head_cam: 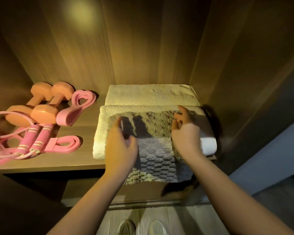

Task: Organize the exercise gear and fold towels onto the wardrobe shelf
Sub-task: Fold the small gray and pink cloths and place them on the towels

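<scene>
The grey towel [153, 150] lay with its long axis running from the back of the wardrobe toward me. Its far end rested flat on the front cream towel [100, 133] and its near end drooped over the front edge of the shelf [75, 161]. My left hand [120, 148] was over its left side, the fingers [119, 129] curled and throwing shadows on the weave. My right hand [185, 134] was over its far right corner, loosely bent with the forefinger straighter. I could not tell whether either hand pinched any cloth. A second cream towel [151, 94] sat folded behind the first, against the back wall, and a white roll [209, 145] lay just beside my right wrist. To the left on the same wooden shelf lay two orange dumbbells [41, 106] side by side, two pink bands [81, 102] and a pink skipping rope [36, 138], its handles pointing toward the back wall. Warm light fell on the panelled wardrobe back [143, 39], and below were a pale plank floor [143, 216] and my shoes [126, 226].
</scene>
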`<action>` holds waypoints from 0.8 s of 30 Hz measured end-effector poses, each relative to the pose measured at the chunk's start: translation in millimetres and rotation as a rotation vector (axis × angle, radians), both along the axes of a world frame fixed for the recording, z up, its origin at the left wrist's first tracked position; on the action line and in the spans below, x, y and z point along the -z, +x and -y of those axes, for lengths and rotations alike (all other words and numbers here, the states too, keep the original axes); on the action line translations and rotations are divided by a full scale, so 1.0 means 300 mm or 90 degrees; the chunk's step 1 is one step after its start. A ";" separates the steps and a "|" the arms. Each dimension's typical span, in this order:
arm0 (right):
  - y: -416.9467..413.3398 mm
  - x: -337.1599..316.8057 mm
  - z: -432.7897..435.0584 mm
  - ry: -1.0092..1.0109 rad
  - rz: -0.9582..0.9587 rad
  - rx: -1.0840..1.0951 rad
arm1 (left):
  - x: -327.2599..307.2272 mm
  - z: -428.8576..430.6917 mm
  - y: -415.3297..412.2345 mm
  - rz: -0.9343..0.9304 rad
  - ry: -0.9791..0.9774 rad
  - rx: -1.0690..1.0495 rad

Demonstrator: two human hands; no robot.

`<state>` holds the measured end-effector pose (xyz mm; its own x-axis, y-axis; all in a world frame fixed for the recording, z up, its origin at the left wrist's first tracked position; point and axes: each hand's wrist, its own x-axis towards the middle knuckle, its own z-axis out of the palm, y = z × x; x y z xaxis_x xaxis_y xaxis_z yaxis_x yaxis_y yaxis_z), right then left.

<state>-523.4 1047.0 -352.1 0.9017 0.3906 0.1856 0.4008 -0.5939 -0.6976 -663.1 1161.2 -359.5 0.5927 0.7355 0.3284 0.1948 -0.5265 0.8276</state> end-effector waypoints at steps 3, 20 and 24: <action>-0.034 0.018 0.004 -0.230 0.111 -0.082 | 0.008 -0.039 0.025 -0.193 0.227 -0.017; 0.004 0.048 -0.009 -0.353 0.171 -0.160 | -0.068 -0.161 0.109 -0.384 0.376 -0.010; -0.016 0.071 -0.020 -0.376 0.227 -0.185 | 0.028 -0.062 0.158 -0.438 0.404 0.137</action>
<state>-528.2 1053.0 -373.3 0.6710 0.7295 0.1326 0.7412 -0.6647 -0.0937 -615.8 1179.9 -367.8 0.9060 0.3930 0.1571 0.3781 -0.9183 0.1169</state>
